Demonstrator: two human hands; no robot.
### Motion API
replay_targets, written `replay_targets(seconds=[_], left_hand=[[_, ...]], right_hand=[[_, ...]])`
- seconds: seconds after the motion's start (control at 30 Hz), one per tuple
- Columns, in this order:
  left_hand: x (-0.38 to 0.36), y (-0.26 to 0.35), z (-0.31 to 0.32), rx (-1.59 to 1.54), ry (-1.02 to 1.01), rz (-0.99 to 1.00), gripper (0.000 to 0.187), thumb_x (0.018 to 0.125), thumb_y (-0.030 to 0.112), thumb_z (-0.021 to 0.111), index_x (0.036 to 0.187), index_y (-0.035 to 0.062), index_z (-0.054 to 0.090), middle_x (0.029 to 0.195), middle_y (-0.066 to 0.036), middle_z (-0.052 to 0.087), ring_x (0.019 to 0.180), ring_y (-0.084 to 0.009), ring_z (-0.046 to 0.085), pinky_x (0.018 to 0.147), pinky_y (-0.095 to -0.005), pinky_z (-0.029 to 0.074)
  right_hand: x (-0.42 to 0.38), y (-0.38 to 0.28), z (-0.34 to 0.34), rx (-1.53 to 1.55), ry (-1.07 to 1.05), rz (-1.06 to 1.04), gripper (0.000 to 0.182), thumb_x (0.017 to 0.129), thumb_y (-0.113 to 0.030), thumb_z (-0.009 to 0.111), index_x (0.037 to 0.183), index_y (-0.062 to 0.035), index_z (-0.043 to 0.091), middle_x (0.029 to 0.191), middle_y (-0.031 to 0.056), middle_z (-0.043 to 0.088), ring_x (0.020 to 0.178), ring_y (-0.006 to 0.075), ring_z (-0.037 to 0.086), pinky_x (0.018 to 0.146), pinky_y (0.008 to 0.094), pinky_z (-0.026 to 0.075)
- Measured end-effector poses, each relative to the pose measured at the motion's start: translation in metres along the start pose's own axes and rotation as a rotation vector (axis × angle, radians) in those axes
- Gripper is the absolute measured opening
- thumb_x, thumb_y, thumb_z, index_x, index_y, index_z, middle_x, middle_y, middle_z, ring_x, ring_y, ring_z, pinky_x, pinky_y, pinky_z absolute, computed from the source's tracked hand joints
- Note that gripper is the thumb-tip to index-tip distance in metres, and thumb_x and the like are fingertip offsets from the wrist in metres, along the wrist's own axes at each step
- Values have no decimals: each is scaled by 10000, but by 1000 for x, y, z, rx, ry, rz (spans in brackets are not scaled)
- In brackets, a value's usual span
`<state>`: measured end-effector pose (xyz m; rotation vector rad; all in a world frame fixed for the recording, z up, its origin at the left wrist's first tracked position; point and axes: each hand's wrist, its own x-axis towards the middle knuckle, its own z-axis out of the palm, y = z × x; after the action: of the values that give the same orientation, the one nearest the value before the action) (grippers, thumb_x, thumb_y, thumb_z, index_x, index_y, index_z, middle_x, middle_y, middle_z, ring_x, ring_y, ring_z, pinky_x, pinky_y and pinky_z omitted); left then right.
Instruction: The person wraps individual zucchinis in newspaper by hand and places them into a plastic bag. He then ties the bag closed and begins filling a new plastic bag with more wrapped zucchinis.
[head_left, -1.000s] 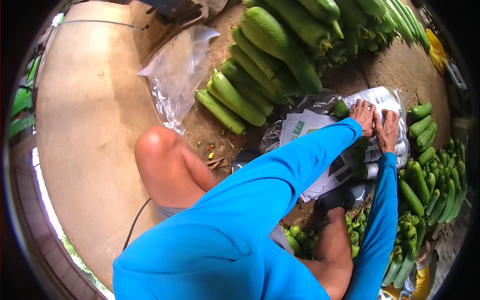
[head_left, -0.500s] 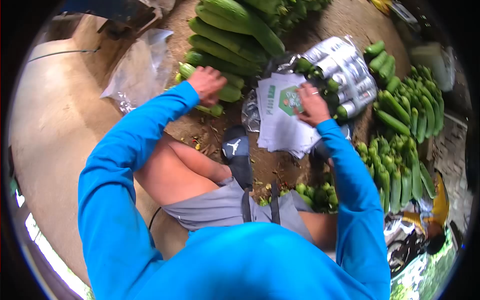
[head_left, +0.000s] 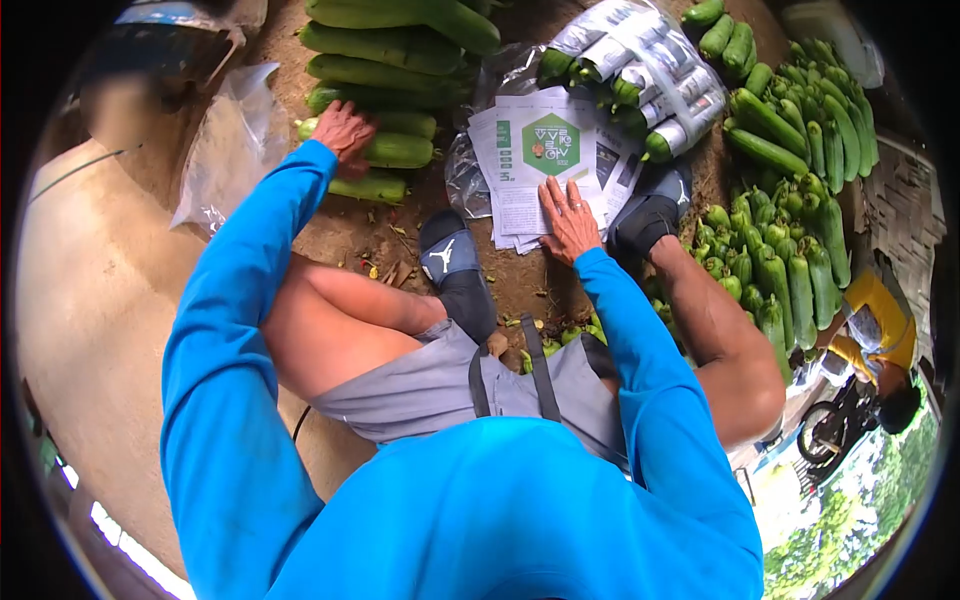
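Observation:
My left hand [head_left: 343, 135] lies over a large green cucumber [head_left: 400, 151] at the near end of a pile, its fingers bent around the vegetable. Part of that cucumber is hidden under the palm. Fingers stretched, my right hand [head_left: 570, 220] rests flat on the lower edge of a stack of printed paper sheets [head_left: 510, 190]. The top sheet bears a green hexagon with white lettering. A clear plastic bag [head_left: 465, 180] pokes out from beneath the stack on its left. Just beyond the papers, a clear bag [head_left: 660, 50] holds several cucumbers wrapped in printed paper.
More cucumbers [head_left: 385, 48] are stacked at the top. Rows of them [head_left: 820, 130] lie on the right, with another heap [head_left: 765, 250] nearer. An empty plastic bag [head_left: 225, 150] lies at left. My sandalled feet flank the papers. A person in yellow [head_left: 880, 320] and a motorcycle [head_left: 830, 430] are behind.
My right hand has moved from the right side of the papers to their lower edge and now lies flat. My left hand stays at the cucumbers. The whole view has shifted.

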<state>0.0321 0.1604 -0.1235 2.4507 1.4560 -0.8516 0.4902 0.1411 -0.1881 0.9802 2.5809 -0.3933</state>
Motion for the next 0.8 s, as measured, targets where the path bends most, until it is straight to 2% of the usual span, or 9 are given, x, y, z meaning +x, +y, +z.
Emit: replay_targets(seconds=[0.07, 0.13, 0.17, 0.2, 0.4, 0.47, 0.6, 0.67, 0.8], left_hand=[[-8, -1, -19, 7, 136, 91, 750, 645, 550, 723, 1228, 103, 572, 1072, -134, 638, 1056, -346, 559, 913, -467, 424], [-7, 16, -71, -193, -78, 1, 673, 673, 551, 679, 1129, 67, 572, 895, -190, 666, 885, -387, 638, 825, -489, 483], [-3, 25, -88, -285, -82, -5, 623, 702, 542, 638, 1056, 37, 554, 756, -229, 653, 727, -429, 656, 710, -531, 513], [-2, 35, -98, -385, -30, 23, 631, 726, 557, 616, 1054, 21, 549, 758, -231, 664, 708, -437, 662, 667, -545, 521], [56, 119, -121, -757, -112, 94, 666, 777, 610, 575, 1083, 19, 566, 906, -279, 669, 878, -435, 660, 763, -521, 523], [79, 147, -112, -788, -81, 100, 627, 796, 566, 586, 1123, 34, 542, 862, -257, 665, 859, -446, 649, 760, -508, 514], [115, 195, -88, -867, 63, 124, 596, 798, 536, 591, 1109, 32, 523, 858, -261, 658, 827, -463, 636, 738, -534, 499], [134, 211, -67, -816, 161, 158, 613, 790, 524, 606, 1125, 24, 493, 846, -264, 648, 819, -477, 621, 731, -549, 488], [141, 228, -47, -765, 281, 158, 621, 784, 500, 625, 1157, 32, 461, 1044, -254, 634, 949, -455, 591, 793, -524, 483]], right_hand=[[-10, -3, 2, -27, -47, -4, 1024, 739, -355, 781, 1552, -108, 210, 1616, 125, 175, 1410, 412, 291, 1058, 445, 399], [-16, -4, 1, -30, -38, -2, 1022, 739, -353, 781, 1550, -105, 210, 1611, 124, 187, 1394, 409, 313, 1030, 441, 429], [-14, -3, 1, 28, -32, -12, 1018, 743, -351, 779, 1550, -107, 209, 1605, 124, 201, 1382, 410, 328, 1017, 438, 446], [-12, -2, 2, 90, -28, -25, 1013, 747, -348, 778, 1549, -108, 208, 1598, 125, 214, 1370, 412, 343, 1004, 435, 463], [-5, 12, -11, 109, -80, -119, 1021, 740, -407, 782, 1534, -100, 218, 1542, 133, 293, 1314, 417, 401, 954, 440, 534], [-6, 12, -17, 118, -53, -143, 920, 753, -401, 782, 1473, -71, 314, 1476, 137, 359, 1270, 378, 427, 914, 409, 552], [-11, 20, -7, 168, -6, -176, 818, 767, -415, 769, 1409, -69, 399, 1399, 125, 417, 1235, 370, 460, 913, 420, 551], [-11, 23, -9, 159, -143, -186, 741, 774, -424, 759, 1355, -77, 458, 1325, 106, 457, 1214, 355, 484, 908, 432, 551], [-14, 25, -12, 190, -117, -175, 657, 762, -325, 787, 1295, -80, 490, 1295, 100, 471, 1225, 323, 486, 866, 422, 569]])
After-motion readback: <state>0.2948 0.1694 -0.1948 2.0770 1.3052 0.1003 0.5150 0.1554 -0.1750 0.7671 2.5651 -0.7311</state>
